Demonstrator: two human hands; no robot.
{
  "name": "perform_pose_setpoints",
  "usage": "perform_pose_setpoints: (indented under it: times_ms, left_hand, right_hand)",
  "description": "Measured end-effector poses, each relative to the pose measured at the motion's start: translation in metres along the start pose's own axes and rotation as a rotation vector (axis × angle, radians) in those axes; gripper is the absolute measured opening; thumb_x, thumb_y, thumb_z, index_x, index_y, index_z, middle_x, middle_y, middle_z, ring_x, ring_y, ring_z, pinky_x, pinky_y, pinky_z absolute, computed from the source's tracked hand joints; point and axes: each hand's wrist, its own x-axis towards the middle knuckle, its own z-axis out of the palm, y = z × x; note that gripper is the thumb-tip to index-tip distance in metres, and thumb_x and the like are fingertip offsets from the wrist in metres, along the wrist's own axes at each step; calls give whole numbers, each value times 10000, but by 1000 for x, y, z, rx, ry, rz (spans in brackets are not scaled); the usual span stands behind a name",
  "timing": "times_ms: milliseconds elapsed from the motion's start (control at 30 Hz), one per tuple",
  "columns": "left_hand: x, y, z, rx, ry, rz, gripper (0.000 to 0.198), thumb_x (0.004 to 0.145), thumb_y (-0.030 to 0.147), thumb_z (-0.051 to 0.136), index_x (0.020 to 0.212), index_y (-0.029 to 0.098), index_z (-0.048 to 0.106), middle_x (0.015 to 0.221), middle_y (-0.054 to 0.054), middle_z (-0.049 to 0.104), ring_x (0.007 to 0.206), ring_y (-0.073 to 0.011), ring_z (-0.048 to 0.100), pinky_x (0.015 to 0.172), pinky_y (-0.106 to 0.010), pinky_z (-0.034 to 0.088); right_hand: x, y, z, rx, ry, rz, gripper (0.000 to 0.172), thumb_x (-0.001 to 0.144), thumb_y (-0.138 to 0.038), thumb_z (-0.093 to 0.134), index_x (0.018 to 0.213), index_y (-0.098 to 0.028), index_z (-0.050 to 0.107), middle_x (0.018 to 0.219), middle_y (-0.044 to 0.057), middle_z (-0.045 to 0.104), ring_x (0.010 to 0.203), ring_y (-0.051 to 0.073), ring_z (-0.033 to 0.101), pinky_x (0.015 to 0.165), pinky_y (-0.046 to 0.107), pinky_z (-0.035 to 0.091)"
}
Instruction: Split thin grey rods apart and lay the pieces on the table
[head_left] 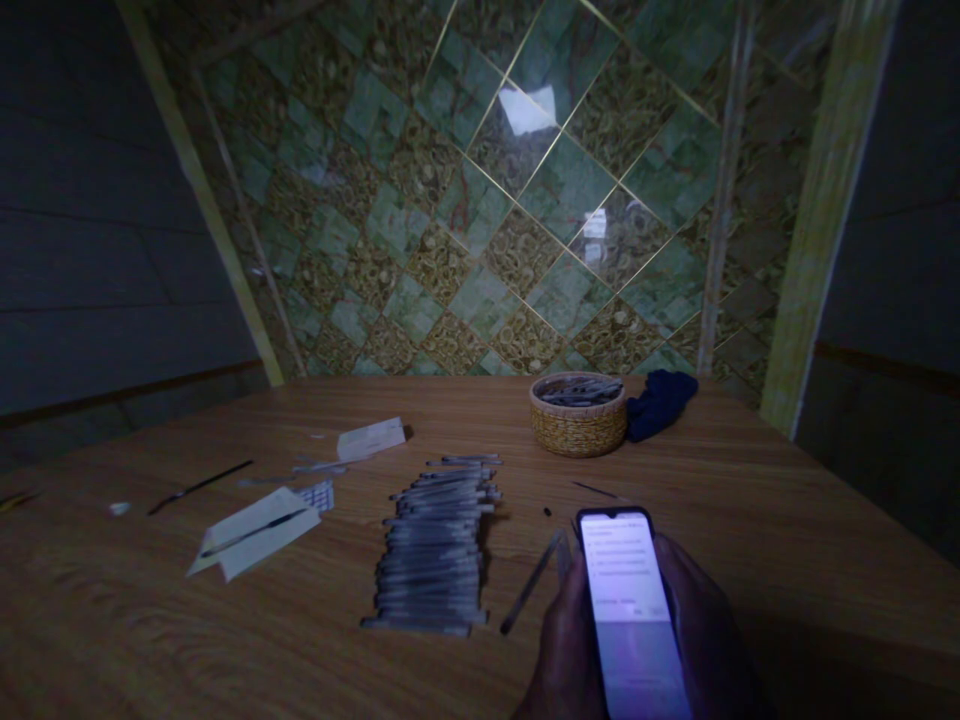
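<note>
Both my hands hold a lit smartphone [628,600] upright at the bottom of the view, above a wooden table [750,520]. My left hand [561,645] wraps the phone's left edge and my right hand [701,630] wraps its right edge. Fingers of both are curled round the phone. A thin grey stick [531,583] lies on the table just left of my left hand. Further left lies a long row of rolled grey paper sticks [439,545], stacked side by side.
A woven basket [578,425] with more grey sticks stands at the back, a dark blue cloth [661,400] beside it. Cut paper pieces [255,530], a folded paper [371,438] and a thin dark rod [201,486] lie to the left. Green tiled wall behind.
</note>
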Motion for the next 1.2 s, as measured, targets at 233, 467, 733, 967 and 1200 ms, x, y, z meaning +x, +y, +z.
perform_pose_setpoints:
  times_ms: [233, 467, 733, 967, 1200]
  left_hand:
    - [0, 0, 4, -14, 0, 8, 513, 815, 482, 478, 1102, 71, 587, 992, -141, 689, 1012, -267, 597, 926, -366, 382]
    - [-6, 3, 13, -8, -29, 13, 468, 806, 486, 491, 1053, 115, 631, 1006, -97, 692, 1076, -262, 561, 972, -356, 347]
    - [-2, -2, -4, 79, -2, 83, 484, 787, 457, 532, 1148, 140, 586, 1046, -105, 682, 1077, -277, 561, 995, -380, 321]
    - [-2, 0, 4, 48, -23, 33, 534, 832, 476, 454, 1146, 59, 566, 1022, -136, 681, 1055, -268, 574, 964, -361, 354]
    - [-2, -1, 3, 45, 17, 22, 484, 832, 454, 465, 1105, 77, 598, 985, -120, 695, 1020, -261, 590, 949, -358, 361]
  right_hand:
    - [2, -1, 1, -7, -33, -31, 502, 717, -660, 471, 857, -218, 664, 889, 61, 699, 897, 285, 608, 748, 356, 502]
    - [-1, -9, 1, -9, -52, -5, 470, 715, -628, 485, 854, -215, 661, 921, 64, 695, 922, 287, 603, 765, 353, 496]
    - [-13, -22, 1, -20, -40, 38, 400, 746, -518, 472, 904, -182, 622, 978, 82, 680, 967, 270, 597, 808, 351, 479]
    - [-5, -13, 1, -13, -136, 11, 477, 729, -590, 468, 900, -178, 638, 922, 83, 686, 930, 281, 606, 786, 346, 483]
    - [-4, -10, 0, -21, -53, 49, 546, 690, -649, 482, 940, -184, 625, 998, 87, 676, 968, 286, 593, 792, 348, 482]
